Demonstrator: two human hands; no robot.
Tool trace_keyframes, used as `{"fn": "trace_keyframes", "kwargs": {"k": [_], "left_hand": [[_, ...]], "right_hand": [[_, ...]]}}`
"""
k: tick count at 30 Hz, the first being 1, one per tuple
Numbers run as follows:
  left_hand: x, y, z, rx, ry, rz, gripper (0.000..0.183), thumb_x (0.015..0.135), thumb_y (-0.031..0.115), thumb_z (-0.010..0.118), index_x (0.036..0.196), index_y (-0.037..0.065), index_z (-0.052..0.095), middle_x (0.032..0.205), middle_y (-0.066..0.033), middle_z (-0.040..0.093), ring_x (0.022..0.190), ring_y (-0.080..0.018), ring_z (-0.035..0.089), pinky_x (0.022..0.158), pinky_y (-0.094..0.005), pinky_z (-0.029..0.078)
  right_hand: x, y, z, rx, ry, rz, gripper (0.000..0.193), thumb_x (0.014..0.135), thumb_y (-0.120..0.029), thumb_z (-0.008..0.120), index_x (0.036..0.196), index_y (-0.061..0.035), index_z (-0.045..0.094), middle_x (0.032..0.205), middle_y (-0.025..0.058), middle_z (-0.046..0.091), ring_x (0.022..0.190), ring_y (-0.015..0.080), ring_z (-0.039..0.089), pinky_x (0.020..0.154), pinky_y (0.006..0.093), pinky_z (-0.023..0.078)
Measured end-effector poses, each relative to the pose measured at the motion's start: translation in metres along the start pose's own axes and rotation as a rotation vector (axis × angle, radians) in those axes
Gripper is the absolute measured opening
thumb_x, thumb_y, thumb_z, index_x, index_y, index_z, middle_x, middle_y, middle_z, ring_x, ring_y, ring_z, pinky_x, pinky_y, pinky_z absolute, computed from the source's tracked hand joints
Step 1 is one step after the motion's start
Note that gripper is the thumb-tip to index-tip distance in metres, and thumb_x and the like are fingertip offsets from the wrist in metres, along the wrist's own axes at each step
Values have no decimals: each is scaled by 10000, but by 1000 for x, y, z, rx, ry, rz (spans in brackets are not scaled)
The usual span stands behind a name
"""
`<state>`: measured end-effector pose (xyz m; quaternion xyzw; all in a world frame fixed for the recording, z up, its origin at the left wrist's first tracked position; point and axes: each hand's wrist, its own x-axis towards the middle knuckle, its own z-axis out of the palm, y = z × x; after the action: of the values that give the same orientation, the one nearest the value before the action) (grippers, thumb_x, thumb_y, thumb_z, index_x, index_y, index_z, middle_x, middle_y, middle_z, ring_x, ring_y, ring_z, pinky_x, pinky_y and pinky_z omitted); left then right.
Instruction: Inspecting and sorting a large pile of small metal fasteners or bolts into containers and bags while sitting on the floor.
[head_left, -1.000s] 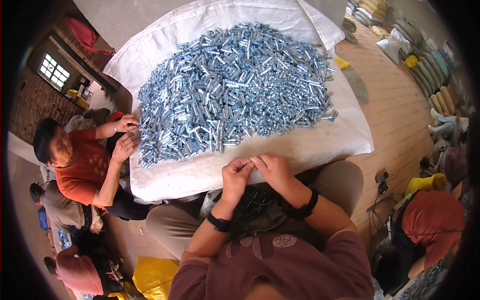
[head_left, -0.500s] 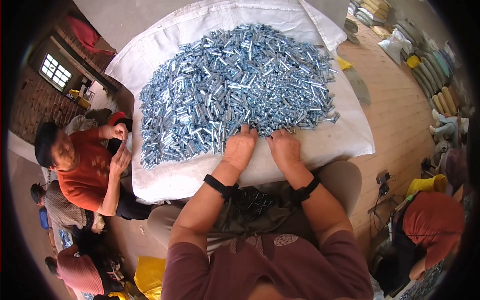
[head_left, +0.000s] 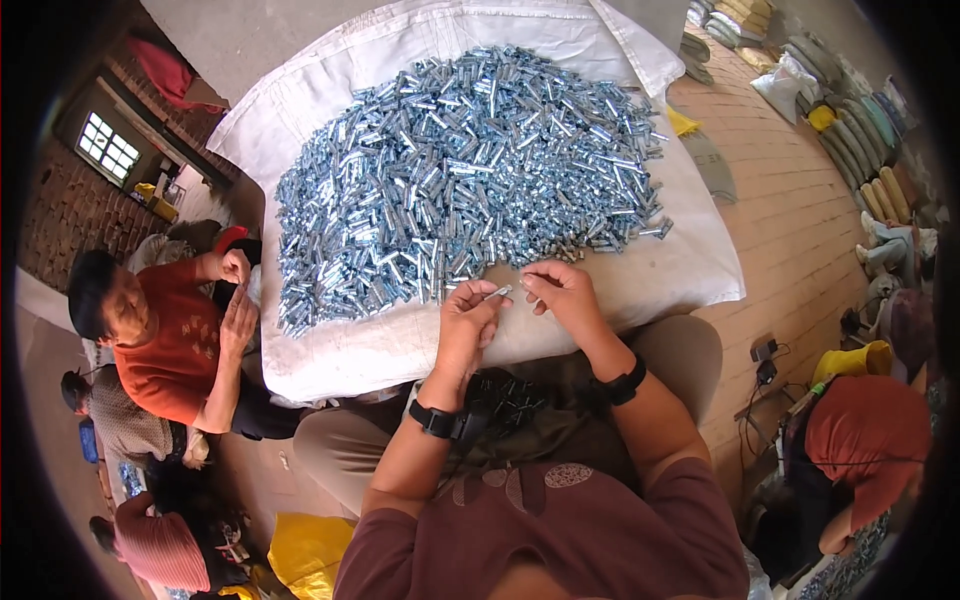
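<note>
A broad heap of small silvery-blue metal sleeves and shorter metal pieces (head_left: 460, 170) is spread over a white cloth-covered table (head_left: 340, 360). My left hand (head_left: 465, 322) is just off the heap's near edge, pinching a slim metal sleeve (head_left: 499, 292) that points toward my right hand. Close by on the right, my right hand (head_left: 562, 298) has thumb and fingers closed in a pinch on a tiny piece too small to name. The two hands are a little apart. Below them, on the dark cloth of my lap, lie several thin metal pieces (head_left: 515, 402).
At the left edge of the table sits a person in an orange top (head_left: 185, 330), hands raised. Other people work at lower left and at right (head_left: 865, 440). A yellow bag (head_left: 310, 550) stands at lower left. Stacked sacks (head_left: 860, 140) line the right, and cables (head_left: 765, 375) lie on the floor.
Both my hands have drawn back from the heap's near edge toward me. The left hand has turned and now shows a metal sleeve in its fingers; the right is pinched beside it.
</note>
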<state>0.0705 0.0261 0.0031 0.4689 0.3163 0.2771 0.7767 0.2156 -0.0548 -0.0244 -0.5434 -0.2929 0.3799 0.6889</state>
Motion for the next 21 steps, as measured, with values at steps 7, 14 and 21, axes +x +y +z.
{"fn": "trace_keyframes", "kwargs": {"k": [7,14,21], "left_hand": [[-12,-13,6,3,-60,46,118,874,23,563,985,-2,594,800,-86,652,442,-30,361,388,-171,256],[-15,-20,11,22,-30,93,116,874,23,563,976,-18,600,793,-88,653,457,-27,364,410,-174,276],[-17,-22,8,27,-22,107,107,881,17,543,962,-24,601,780,-82,649,460,-24,363,411,-174,278]], "right_hand": [[-14,-4,0,89,-78,110,196,871,-162,611,947,14,654,695,8,586,551,59,516,489,194,433],[-17,-5,2,-23,-7,113,166,862,-164,630,830,-1,630,666,0,573,535,49,494,491,201,403],[-26,-5,12,-651,120,-460,152,816,-162,643,818,-12,619,697,120,599,593,255,589,553,351,457]]}}
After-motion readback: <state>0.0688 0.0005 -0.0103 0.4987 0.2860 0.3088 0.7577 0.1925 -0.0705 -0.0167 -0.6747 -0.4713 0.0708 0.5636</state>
